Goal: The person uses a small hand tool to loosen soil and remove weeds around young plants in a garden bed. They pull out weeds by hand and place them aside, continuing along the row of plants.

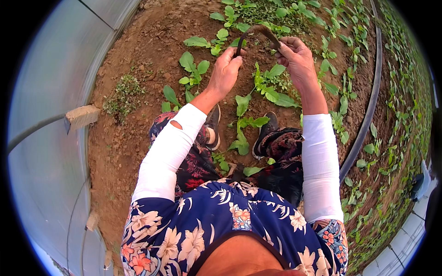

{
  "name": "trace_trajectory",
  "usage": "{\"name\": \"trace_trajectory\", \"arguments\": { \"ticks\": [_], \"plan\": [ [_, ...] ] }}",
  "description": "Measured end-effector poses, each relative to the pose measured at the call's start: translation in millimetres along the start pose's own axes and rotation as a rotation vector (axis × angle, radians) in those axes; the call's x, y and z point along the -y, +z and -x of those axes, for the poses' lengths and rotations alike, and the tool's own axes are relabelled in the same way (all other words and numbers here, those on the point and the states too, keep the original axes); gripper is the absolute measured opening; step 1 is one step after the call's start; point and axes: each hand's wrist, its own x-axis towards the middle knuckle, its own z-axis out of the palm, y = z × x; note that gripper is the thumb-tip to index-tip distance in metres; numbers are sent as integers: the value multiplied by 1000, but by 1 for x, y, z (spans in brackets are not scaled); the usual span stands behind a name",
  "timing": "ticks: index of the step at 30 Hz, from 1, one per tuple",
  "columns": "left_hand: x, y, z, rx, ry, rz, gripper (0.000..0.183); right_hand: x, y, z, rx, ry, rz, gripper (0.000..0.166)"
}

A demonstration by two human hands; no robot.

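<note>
Both hands are raised over the soil in front of me, gripping opposite ends of a dark bent strip [257, 29]. My left hand [226, 67] pinches its narrow black end between thumb and fingers. On the other side my right hand [296, 57] holds the wider, brownish end, thumb on top. The strip arches away from me between the hands; its material cannot be told. Below it, leafy green seedlings [271, 93] grow between my hands and feet. One broad-leaved seedling [194, 70] stands just left of my left hand.
A black hose [373, 89] runs along the bed on the right, with dense rows of seedlings [397, 114] beyond. Clear plastic sheeting [51, 86] walls the left side, where a block [82, 117] juts over the soil. Pulled-looking small weeds [125, 95] lie nearby. My shoes [267, 129] straddle plants.
</note>
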Motion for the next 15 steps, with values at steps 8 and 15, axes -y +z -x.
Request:
{"name": "trace_trajectory", "arguments": {
  "ticks": [8,15],
  "plan": [
    [-13,-17,-18,-52,54,-37,42,4,34,12,135,-112,89,18],
    [-5,-19,-24,-137,162,90,29,4,39,15,-22,-226,129,29]
  ]
}}
